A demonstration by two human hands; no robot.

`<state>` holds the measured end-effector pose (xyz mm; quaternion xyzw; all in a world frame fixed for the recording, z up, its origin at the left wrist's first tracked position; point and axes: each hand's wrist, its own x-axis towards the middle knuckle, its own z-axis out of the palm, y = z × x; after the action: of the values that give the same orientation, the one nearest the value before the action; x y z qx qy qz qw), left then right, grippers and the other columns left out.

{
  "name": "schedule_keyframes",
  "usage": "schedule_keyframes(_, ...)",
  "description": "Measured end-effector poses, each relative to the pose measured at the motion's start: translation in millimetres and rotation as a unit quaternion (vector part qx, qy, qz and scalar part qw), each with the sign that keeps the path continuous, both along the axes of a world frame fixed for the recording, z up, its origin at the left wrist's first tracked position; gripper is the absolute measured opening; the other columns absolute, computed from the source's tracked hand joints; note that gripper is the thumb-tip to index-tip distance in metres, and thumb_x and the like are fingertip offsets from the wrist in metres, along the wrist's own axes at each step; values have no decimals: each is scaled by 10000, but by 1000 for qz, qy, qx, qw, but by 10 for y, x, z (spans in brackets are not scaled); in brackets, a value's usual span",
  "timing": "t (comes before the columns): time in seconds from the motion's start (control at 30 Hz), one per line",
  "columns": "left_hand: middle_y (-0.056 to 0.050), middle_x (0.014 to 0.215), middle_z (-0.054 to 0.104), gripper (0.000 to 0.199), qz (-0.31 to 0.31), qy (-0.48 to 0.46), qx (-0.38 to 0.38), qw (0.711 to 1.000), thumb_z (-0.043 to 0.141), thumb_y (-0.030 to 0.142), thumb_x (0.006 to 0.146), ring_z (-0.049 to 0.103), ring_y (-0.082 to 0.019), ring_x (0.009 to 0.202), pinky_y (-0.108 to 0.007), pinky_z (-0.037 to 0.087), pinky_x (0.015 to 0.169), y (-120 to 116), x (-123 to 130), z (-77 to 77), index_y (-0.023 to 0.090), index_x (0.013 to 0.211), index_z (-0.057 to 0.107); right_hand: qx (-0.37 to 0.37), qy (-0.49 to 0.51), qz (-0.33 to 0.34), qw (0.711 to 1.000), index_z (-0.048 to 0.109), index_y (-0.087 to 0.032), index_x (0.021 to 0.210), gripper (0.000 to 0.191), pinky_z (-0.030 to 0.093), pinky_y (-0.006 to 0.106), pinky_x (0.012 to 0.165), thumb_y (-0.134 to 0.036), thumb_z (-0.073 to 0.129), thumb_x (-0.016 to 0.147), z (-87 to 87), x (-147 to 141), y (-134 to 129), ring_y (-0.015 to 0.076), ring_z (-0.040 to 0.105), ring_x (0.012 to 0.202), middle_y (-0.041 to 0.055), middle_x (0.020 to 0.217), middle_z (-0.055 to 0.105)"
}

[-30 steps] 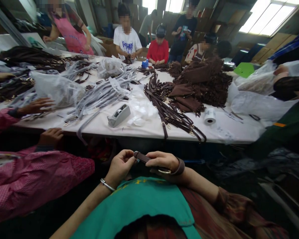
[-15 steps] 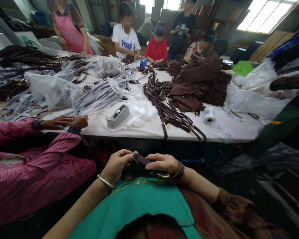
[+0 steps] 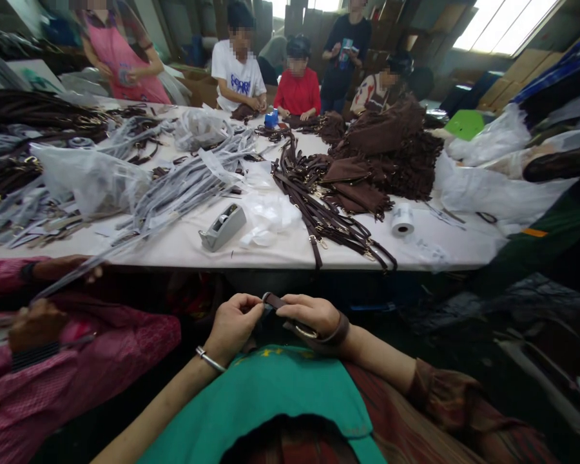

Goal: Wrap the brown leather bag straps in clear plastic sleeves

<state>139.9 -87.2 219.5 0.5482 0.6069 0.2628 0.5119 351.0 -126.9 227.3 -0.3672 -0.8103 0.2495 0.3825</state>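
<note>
brown strap [image 3: 273, 301], at twelve o'clock from the green apron [image 3: 270, 399]: left hand [image 3: 234, 322] pinches its end, right hand [image 3: 314, 316] has fingers clamped along it; probably light, pliable, sturdy, best gripped near the end.

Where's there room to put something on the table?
Bare table shows in front, between the tape dispenser and dark straps; a smaller patch lies right of the roll. It's crowded at the brown pile and wrapped straps.

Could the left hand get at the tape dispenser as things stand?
Probably yes: the tape dispenser sits on the table ahead of the left hand, nothing visible between, though that hand holds the brown strap.
</note>
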Motion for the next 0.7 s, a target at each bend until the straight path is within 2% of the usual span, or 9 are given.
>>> schedule_keyframes(0.13,-26,659,678,247,8,-23,-42,999,722,406,668,593,-165,604,-246,436,553,-26,67,1,164,711,701,-80,76,-58,992,647,-189,1099,224,549,305,866,-211,614,879,28,-45,-36,187,681,960,104,1050,706)
schedule_keyframes(0.23,9,567,610,262,25,-37,-70,997,715,416,687,507,-121,485,-220,363,456,-37,74,-29,157,721,688,-97,83,-63,990,648,-188,1087,213,547,294,852,-229,618,880,-13,-43,-36,181,680,940,97,1028,706)
schedule_keyframes(0.37,11,587,613,293,48,-66,-69,994,714,442,704,503,-112,492,-208,355,447,-6,30,-59,155,754,684,-10,-34,26,999,648,-162,1086,223,550,281,815,-233,589,884,-89,29,31,194,667,951,140,1127,663)
schedule_keyframes(0.43,-4,624,639,299,44,-69,-64,995,712,449,709,524,-121,516,-212,371,457,20,11,-49,157,765,685,37,-126,79,988,647,-169,1069,209,543,268,737,-236,552,896,-85,62,75,184,655,883,127,1120,656)
schedule_keyframes(0.57,-35,685,680,249,-14,-9,-19,1000,675,406,739,590,-166,590,-247,432,525,75,9,11,160,776,687,119,-282,128,944,641,-188,981,168,476,272,643,-261,500,925,6,49,136,172,605,803,110,1065,640)
schedule_keyframes(0.7,-40,752,670,136,-98,91,112,985,620,296,769,618,-194,720,-292,464,666,135,8,45,172,747,670,195,-329,140,913,615,-197,863,187,415,275,649,-231,455,953,70,-10,176,175,578,868,101,1057,630)
